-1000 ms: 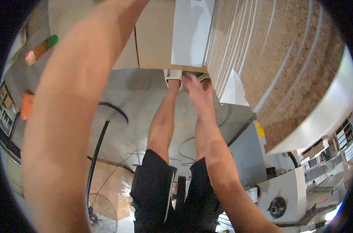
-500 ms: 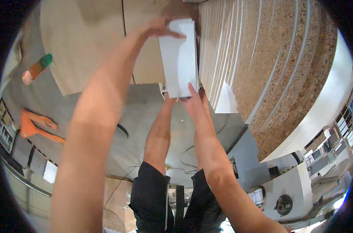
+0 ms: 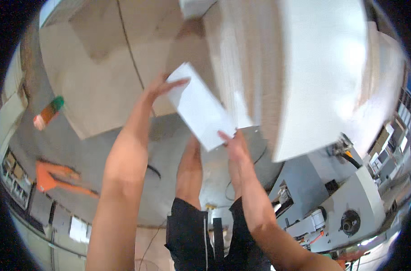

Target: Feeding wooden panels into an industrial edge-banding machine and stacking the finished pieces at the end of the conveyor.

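Observation:
Between my hands is a white rectangular panel [image 3: 201,108], held slanting, its far end to the left and its near end to the right. My left hand [image 3: 162,86] grips the far-left end, thumb lying over the top face. At the near-right corner my right hand [image 3: 235,142] holds on, its thumb on top. The fingers of both hands under the panel are hidden. Whether it is one thick piece or several thin ones I cannot tell.
Right of the panel rises a blurred stack of boards [image 3: 255,67] with a large white face [image 3: 323,81]. Brown sheets [image 3: 88,77] lie at far left. An orange pallet jack [image 3: 47,178], a green-and-orange cylinder [image 3: 49,113] and a grey machine [image 3: 345,221] stand around. Cables cross the floor.
Both hands have drawn the white panel nearer and away from the board stack. It has turned from nearly upright in the picture to slanting. The view has shifted too.

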The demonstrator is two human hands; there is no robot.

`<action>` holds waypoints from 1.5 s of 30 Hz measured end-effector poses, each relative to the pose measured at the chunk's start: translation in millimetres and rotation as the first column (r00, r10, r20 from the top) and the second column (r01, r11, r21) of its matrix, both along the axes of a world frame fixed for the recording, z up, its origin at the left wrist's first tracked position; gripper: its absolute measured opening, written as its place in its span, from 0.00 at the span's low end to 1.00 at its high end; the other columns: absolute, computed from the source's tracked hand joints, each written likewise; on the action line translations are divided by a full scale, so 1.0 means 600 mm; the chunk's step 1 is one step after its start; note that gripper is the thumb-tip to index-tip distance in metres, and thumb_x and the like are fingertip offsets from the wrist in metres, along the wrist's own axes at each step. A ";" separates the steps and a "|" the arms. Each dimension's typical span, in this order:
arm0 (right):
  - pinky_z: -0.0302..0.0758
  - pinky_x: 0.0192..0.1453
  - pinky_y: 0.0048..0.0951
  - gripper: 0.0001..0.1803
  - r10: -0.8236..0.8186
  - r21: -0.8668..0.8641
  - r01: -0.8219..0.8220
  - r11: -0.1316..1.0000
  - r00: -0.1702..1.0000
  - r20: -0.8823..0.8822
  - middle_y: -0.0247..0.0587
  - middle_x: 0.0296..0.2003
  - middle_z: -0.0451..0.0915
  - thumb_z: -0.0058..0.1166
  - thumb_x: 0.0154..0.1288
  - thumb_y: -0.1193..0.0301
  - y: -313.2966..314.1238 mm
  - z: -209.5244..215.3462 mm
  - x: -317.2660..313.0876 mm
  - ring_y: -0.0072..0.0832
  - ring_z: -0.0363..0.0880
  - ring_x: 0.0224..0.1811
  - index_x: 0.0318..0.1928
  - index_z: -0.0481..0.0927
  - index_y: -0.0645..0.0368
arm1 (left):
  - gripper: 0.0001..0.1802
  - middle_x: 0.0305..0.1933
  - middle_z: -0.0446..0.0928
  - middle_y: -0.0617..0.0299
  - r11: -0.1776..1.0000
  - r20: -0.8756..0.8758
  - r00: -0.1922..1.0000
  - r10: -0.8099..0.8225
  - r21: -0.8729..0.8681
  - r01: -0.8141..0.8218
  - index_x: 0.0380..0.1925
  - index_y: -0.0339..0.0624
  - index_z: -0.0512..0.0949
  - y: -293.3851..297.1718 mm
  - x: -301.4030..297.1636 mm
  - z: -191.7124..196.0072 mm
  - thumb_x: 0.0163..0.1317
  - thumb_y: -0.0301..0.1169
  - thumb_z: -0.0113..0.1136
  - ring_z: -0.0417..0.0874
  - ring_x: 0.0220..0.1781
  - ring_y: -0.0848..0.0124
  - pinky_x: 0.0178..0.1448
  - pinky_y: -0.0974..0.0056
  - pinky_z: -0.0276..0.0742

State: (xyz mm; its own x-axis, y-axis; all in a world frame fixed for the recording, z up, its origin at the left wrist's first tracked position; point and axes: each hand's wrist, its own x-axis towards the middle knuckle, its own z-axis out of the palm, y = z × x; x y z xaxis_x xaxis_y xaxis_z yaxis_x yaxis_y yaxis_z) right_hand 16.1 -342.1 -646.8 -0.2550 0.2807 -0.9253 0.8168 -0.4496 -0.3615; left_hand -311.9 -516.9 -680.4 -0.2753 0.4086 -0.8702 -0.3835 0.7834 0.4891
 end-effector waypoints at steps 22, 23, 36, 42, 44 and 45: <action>0.71 0.60 0.32 0.41 -0.398 -0.227 0.328 0.917 0.801 -0.447 0.43 0.55 0.74 0.71 0.52 0.65 0.047 0.716 -0.135 0.31 0.74 0.56 0.62 0.64 0.66 | 0.36 0.40 0.83 0.50 0.997 -0.478 0.876 -0.072 -0.035 0.063 0.45 0.33 0.80 0.171 -0.116 0.842 0.50 0.57 0.67 0.83 0.43 0.63 0.50 0.61 0.75; 0.71 0.60 0.32 0.40 -0.377 -0.169 0.338 0.926 0.784 -0.493 0.44 0.54 0.74 0.70 0.53 0.64 0.055 0.705 -0.153 0.31 0.74 0.56 0.62 0.64 0.67 | 0.38 0.42 0.82 0.48 0.990 -0.529 0.837 -0.140 -0.054 0.132 0.45 0.33 0.80 0.196 -0.145 0.847 0.49 0.59 0.67 0.83 0.44 0.61 0.51 0.60 0.74; 0.66 0.63 0.43 0.40 0.272 0.857 0.181 0.483 0.899 -0.343 0.58 0.55 0.62 0.65 0.50 0.64 0.092 0.718 -0.237 0.53 0.65 0.58 0.63 0.65 0.61 | 0.60 0.67 0.63 0.36 0.985 -0.836 0.528 0.150 0.082 -0.150 0.65 0.24 0.58 0.241 -0.133 0.721 0.45 0.61 0.70 0.63 0.70 0.47 0.72 0.53 0.58; 0.70 0.60 0.46 0.31 0.385 0.887 -0.050 0.459 0.911 -0.148 0.61 0.58 0.63 0.53 0.55 0.71 0.021 0.729 -0.165 0.57 0.69 0.57 0.63 0.69 0.54 | 0.36 0.56 0.73 0.47 0.772 0.036 0.799 0.600 0.238 -0.590 0.59 0.29 0.65 0.156 0.121 0.709 0.64 0.50 0.59 0.78 0.54 0.52 0.50 0.44 0.79; 0.71 0.60 0.46 0.30 0.330 0.877 -0.032 0.480 0.932 -0.146 0.62 0.57 0.65 0.52 0.56 0.71 0.022 0.730 -0.151 0.57 0.70 0.56 0.63 0.70 0.54 | 0.33 0.56 0.74 0.48 0.762 0.045 0.774 0.631 0.151 -0.630 0.57 0.31 0.66 0.154 0.164 0.720 0.65 0.49 0.58 0.79 0.52 0.51 0.48 0.44 0.80; 0.72 0.58 0.46 0.29 0.376 0.774 -0.099 0.625 0.907 -0.188 0.61 0.55 0.68 0.52 0.56 0.68 0.026 0.728 -0.149 0.56 0.72 0.54 0.61 0.71 0.55 | 0.33 0.56 0.74 0.48 0.791 0.054 0.805 0.591 0.160 -0.591 0.57 0.31 0.66 0.144 0.163 0.725 0.65 0.49 0.58 0.79 0.52 0.51 0.48 0.44 0.80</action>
State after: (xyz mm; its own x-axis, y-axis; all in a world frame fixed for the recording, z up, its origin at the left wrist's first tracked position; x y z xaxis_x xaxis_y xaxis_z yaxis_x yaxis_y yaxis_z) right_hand -73.4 -326.7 -210.2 -0.6369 0.7128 -0.2938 0.6380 0.2735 -0.7198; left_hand -214.0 -430.8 -245.4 -0.5081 0.3007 -0.8071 -0.7464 0.3139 0.5869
